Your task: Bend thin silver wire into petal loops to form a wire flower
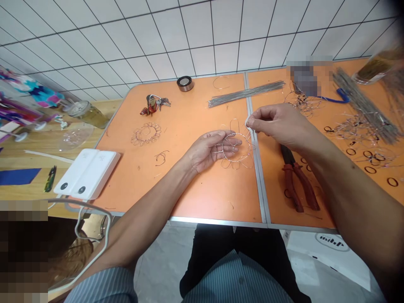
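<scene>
My left hand (211,149) lies palm up over the orange table (195,189), fingers curled around a thin wire flower frame (237,147) with looped petals. My right hand (277,124) hovers just right of it, thumb and forefinger pinched on the frame's upper right petal loop near the seam between the two tabletops. A finished wire flower (146,134) lies flat on the table to the left. Red-handled pliers (296,179) rest under my right forearm.
A bundle of straight wires (246,94) lies at the back, with a tape roll (184,83) and keys (154,104) nearby. White power banks (87,172) sit at the left edge. Wire scraps and small rings (369,143) litter the right side. A jar (88,113) stands left.
</scene>
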Motion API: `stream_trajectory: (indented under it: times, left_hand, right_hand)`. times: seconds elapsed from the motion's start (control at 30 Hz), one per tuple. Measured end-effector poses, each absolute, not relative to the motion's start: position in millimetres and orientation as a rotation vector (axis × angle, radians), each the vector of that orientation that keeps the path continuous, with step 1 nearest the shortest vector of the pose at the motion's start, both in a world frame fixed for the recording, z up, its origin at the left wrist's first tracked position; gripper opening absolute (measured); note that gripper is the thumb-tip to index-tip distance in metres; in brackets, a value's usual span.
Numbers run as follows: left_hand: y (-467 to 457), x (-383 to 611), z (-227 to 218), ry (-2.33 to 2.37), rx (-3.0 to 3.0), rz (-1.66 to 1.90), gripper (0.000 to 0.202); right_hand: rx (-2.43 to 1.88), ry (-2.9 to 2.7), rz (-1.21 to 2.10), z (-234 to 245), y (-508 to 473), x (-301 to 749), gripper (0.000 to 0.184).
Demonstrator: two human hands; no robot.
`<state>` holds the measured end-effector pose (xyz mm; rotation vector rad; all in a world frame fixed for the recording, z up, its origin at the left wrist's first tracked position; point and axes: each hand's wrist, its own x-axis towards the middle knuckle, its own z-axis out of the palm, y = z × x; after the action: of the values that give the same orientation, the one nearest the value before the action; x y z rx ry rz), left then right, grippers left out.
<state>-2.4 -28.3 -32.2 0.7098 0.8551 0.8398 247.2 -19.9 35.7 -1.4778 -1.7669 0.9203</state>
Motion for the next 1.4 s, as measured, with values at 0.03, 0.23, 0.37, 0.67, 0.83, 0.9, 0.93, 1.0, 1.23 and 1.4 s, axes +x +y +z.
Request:
stream_trajectory:
  times: [0.03,0.23,0.37,0.67,0.83,0.9,0.93,1.0,1.23,1.4]
  left_hand:
    - [-28.6,-2.3,-31.6,0.857,0.714,0.838,0.022]
    - [-28.4,-2.7,-32.5,0.856,0.723,0.833,0.022]
    - [-27.3,-3.7,-35.9,0.849,0.728,0.828,0.022]
    - [-27.3,-3.3,-37.6,0.828,0.737,0.835,0.022]
    - [-26.9,-3.4,-38.5,0.839,0.731,0.836,0.021]
    - [-26.8,-3.3,-38.5,0.844,0.726,0.834,0.022]
    - [-26.7,-3.2,-38.4,0.845,0.725,0.833,0.022]
    - [-26.6,-3.1,-38.1,0.845,0.723,0.832,0.021]
    - [-26.9,-2.8,-36.6,0.833,0.723,0.822,0.022]
    - [-27.7,-2.9,-35.5,0.837,0.727,0.819,0.021]
  right_hand:
    - [-1.477,-1.768,0.909,35.2,-19.5,247.0,0.027]
    - [-1.486,-1.727,0.898,33.1,-18.7,246.6,0.022]
    - [-1.44,-1.707,0.909,35.1,-20.9,244.5,0.022]
    - [-1.425,-1.709,0.906,39.7,-24.3,240.6,0.017]
    - [-1.459,-1.698,0.898,40.7,-25.4,240.5,0.019]
    - [-1.458,-1.7,0.905,40.2,-25.0,240.8,0.02]
    - [-1.454,-1.704,0.908,39.8,-24.6,241.0,0.02]
    - [-1.449,-1.713,0.904,38.5,-23.5,241.6,0.022]
    - [-1.462,-1.713,0.879,37.2,-22.4,242.4,0.025]
    - [-1.476,-1.71,0.884,38.2,-23.6,242.6,0.025]
